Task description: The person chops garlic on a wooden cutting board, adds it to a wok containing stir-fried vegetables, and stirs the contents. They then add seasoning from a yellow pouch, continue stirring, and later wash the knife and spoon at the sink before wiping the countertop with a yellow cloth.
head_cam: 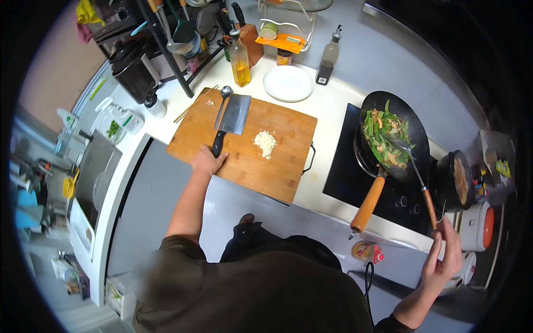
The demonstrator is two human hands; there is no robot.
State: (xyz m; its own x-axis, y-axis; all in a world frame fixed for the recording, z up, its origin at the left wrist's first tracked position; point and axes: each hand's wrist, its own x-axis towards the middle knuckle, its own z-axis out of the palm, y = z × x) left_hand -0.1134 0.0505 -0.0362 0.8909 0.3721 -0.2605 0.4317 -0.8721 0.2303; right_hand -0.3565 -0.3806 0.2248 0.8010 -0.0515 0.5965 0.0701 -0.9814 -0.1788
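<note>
My left hand (207,160) rests on the near edge of the wooden cutting board (241,170), fingers spread about the butt of the cleaver's black handle. The cleaver (235,114) lies flat, with a metal spoon (225,92) along its left side. To the cleaver's right sits a small heap of chopped garlic (265,144). With my right hand (443,254) I hold the end of a turner's wooden handle (429,206). Its metal blade is among green vegetables and brownish pieces (385,135) in a black wok (418,112).
The wok sits on a black cooktop (341,179), its wooden handle (369,202) pointing towards me. A dark pot (452,179) stands to its right. Behind the board are an oil bottle (240,66), a white plate (287,84) and a dark sauce bottle (328,60). Chopsticks (195,104) cross the board's left corner.
</note>
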